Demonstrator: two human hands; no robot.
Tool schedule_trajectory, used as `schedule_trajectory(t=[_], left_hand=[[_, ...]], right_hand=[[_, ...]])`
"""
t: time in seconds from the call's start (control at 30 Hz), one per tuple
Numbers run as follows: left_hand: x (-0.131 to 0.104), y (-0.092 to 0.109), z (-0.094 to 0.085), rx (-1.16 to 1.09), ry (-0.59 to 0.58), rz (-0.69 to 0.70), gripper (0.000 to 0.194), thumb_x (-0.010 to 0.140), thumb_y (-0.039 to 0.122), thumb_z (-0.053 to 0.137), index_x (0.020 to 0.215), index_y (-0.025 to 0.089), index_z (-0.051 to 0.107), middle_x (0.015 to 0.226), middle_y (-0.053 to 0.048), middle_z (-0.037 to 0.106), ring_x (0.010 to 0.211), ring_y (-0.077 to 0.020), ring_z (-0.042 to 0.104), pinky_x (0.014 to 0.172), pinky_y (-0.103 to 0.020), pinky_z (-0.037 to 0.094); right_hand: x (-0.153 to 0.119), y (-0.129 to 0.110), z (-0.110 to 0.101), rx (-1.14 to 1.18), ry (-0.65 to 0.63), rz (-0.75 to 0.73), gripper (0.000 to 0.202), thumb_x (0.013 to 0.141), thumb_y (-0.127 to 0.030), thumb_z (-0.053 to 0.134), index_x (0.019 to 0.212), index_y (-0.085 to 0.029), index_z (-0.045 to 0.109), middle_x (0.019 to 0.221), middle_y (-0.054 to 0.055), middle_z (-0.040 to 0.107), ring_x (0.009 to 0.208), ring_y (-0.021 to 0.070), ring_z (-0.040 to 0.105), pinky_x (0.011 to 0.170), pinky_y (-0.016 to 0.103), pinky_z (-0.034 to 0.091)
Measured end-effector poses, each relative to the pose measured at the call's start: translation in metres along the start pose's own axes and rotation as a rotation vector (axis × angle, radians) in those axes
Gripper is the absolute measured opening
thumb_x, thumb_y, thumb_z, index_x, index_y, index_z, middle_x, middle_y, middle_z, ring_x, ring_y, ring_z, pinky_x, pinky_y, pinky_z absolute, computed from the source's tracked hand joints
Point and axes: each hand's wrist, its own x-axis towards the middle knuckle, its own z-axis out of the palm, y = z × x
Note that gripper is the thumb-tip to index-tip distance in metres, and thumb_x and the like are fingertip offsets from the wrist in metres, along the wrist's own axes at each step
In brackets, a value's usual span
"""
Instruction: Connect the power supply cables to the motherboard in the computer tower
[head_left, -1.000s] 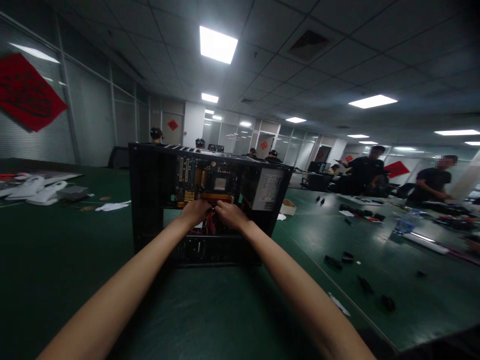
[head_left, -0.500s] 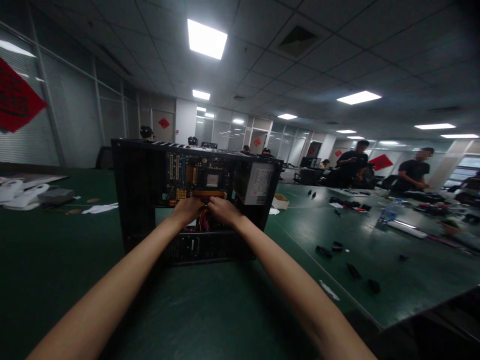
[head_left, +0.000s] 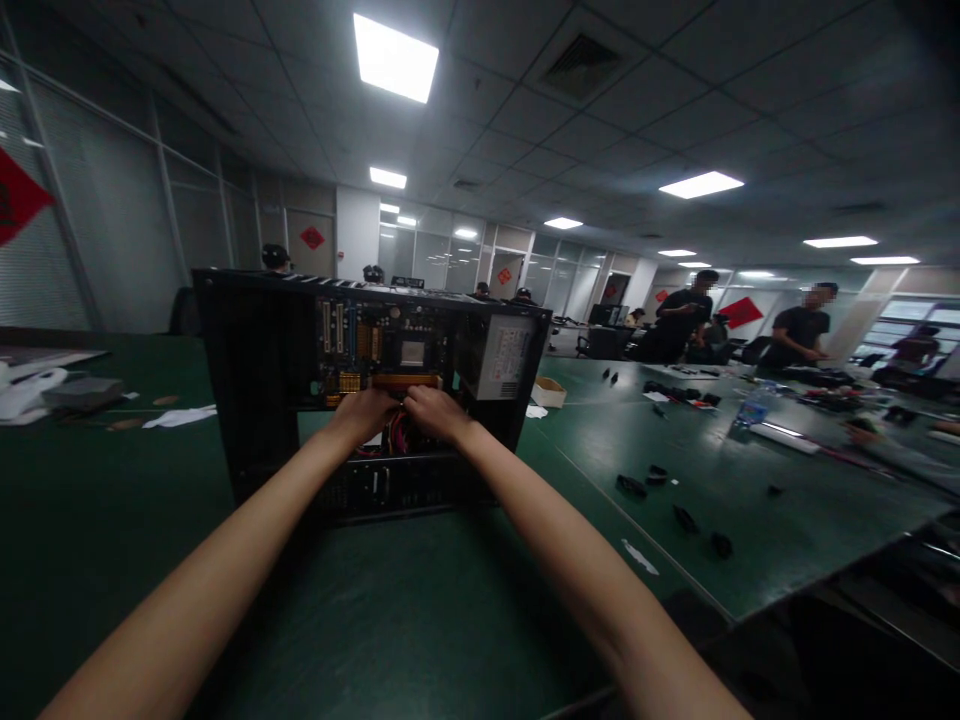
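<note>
"So, where are the two hands?"

"Inside the open black case (head_left: 420, 484), which stands on the green table (head_left: 375, 600). The left hand (head_left: 364, 412) and right hand (head_left: 436, 412) are close together near its middle, by the orange strip (head_left: 409, 382) and just above the wires (head_left: 399, 437)."

"What are they holding?"

"I can't tell. Their fingers curl, but the tips are hidden."

"How should they work?"

"Slowly, I think. Press gently, use both sides the same, keep wires clear, and don't tip the case."
</note>
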Motion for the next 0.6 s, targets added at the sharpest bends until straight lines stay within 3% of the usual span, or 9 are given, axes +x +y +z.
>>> schedule_trajectory(t=[0.3, 0.6], left_hand=[[0.003, -0.006, 0.01, -0.039, 0.007, -0.039, 0.033, 0.094, 0.038, 0.049, 0.117, 0.03, 0.071, 0.114, -0.01, 0.072, 0.1, -0.0288, 0.069, 0.08, -0.033, 0.051], [0.003, -0.009, 0.013, -0.168, 0.06, -0.083, 0.033, 0.093, 0.03, 0.047, 0.111, 0.031, 0.074, 0.111, -0.006, 0.074, 0.099, -0.0232, 0.07, 0.078, -0.028, 0.05]], right_hand=[[0.0, -0.003, -0.005, -0.001, -0.038, -0.002, 0.026, 0.098, -0.011, 0.039, 0.113, -0.007, 0.06, 0.111, 0.016, 0.058, 0.104, 0.0258, 0.055, 0.083, 0.035, 0.049], [-0.002, -0.002, -0.002, 0.128, -0.059, 0.105, 0.026, 0.099, -0.016, 0.039, 0.117, -0.012, 0.057, 0.12, 0.015, 0.056, 0.109, 0.0244, 0.058, 0.084, 0.032, 0.05]])
